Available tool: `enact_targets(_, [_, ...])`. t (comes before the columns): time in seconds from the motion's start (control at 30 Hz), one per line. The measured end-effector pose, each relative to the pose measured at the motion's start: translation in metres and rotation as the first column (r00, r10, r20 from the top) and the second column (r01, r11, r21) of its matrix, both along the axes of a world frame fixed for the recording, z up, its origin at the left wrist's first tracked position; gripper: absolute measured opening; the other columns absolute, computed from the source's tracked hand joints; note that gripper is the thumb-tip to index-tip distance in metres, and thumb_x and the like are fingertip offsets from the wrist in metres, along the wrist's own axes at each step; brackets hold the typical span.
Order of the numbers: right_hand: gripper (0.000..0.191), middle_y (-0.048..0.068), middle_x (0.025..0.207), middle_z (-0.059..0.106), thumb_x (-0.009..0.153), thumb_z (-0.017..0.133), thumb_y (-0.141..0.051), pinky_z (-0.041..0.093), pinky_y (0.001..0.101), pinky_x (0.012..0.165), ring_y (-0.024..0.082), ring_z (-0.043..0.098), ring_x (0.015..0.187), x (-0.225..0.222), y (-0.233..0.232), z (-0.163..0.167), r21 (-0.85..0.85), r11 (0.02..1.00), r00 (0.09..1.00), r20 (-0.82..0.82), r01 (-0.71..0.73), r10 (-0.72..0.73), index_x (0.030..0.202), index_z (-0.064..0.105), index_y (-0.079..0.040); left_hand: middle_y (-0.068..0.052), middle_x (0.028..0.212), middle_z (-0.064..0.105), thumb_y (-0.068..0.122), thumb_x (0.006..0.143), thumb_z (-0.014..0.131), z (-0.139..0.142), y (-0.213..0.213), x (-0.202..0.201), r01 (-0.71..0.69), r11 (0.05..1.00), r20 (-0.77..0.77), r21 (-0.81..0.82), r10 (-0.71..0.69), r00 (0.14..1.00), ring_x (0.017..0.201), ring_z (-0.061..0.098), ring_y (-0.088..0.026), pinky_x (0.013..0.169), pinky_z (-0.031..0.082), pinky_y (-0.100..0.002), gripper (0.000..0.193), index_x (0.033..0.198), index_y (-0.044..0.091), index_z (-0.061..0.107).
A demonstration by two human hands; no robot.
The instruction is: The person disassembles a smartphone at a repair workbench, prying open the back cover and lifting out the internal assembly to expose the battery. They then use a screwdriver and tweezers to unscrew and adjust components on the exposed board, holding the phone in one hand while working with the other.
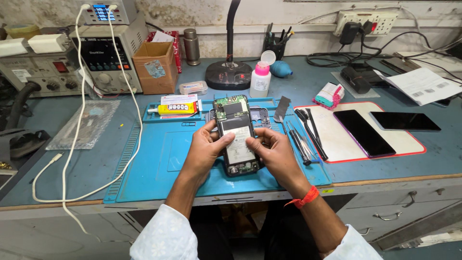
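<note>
On the blue mat [159, 159], both hands' fingers [226, 140] grip an opened phone [237, 137] with white-labelled battery.

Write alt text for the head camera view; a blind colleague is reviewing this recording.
A person's left hand and right hand hold an opened phone, back cover off with battery and circuit board exposed, over a blue work mat. Tweezers, a glue tube and two dark phones lie nearby.

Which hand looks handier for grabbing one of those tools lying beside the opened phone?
Probably the right hand: the tools lie just beside it, while the left hand grips the opened phone on the far side.
</note>
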State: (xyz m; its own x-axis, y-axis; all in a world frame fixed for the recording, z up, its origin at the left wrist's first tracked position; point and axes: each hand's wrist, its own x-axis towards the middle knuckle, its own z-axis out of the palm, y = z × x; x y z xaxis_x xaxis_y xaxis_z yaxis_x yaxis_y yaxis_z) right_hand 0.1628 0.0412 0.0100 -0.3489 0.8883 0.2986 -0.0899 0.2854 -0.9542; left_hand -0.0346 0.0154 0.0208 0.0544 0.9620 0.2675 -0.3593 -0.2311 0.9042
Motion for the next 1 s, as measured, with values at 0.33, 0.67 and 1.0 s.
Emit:
enact_targets(0.33, [0.034,0.002,0.095,0.076,0.098,0.064,-0.025,0.052,0.0188,0.058,0.003,0.067,0.077,0.0007,-0.0064,0.0079,-0.069,0.997,0.999,0.045,0.022,-0.019,0.119,0.069,0.001,-0.014,0.103,0.077,0.007,0.095,0.068,-0.0015,0.0008,0.0001,0.002,1.0,0.005,-0.006,-0.002,1.0,0.087,0.075,-0.016,0.073,0.065,-0.031,0.038,0.131,-0.002,0.061])
enact_targets(0.67, [0.033,0.003,0.098,0.076,0.101,0.062,-0.021,0.056,0.0201,0.066,0.005,0.069,0.08,0.0063,-0.0022,0.0046,-0.126,0.991,0.996,-0.084,-0.045,0.035,0.123,0.07,0.002,-0.014,0.106,0.077,0.012,0.095,0.061,0.0036,-0.0012,0.0014,0.011,0.998,-0.002,-0.06,-0.011,1.0,0.091,0.075,-0.016,0.075,0.064,-0.035,0.058,0.15,0.003,0.043])
enact_targets(1.0, [0.038,-0.002,0.092,0.072,0.094,0.064,-0.012,0.048,0.0168,0.057,0.0,0.063,0.075,0.0075,-0.0043,0.0063,-0.133,0.99,0.998,-0.055,-0.04,0.033,0.13,0.066,0.001,-0.01,0.1,0.073,0.001,0.088,0.058,0.0025,-0.002,-0.0034,0.027,0.999,0.04,-0.047,-0.025,0.999,0.091,0.072,-0.015,0.078,0.064,-0.039,0.076,0.159,0.003,0.033])
